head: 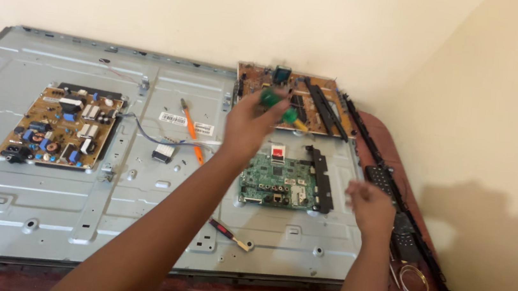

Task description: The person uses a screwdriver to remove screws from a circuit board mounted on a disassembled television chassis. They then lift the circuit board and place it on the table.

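Observation:
My left hand (250, 120) is raised above the grey metal back panel (72, 209) of a flat screen, fingers closed on a green-handled tool (279, 104) with a yellow part; the hand and tool are blurred. My right hand (371, 205) hovers low at the right, just right of the green circuit board (274, 180), fingers loosely curled with nothing seen in them. Both forearms reach in from the bottom edge.
A brown power board (59, 126) sits at the left of the panel. An orange screwdriver (192, 129) and a red-handled tool (229, 233) lie on the metal. Another brown board (259, 78) leans at the far wall. Black strips, a remote control (379, 175) and coiled wire (415, 280) lie at the right.

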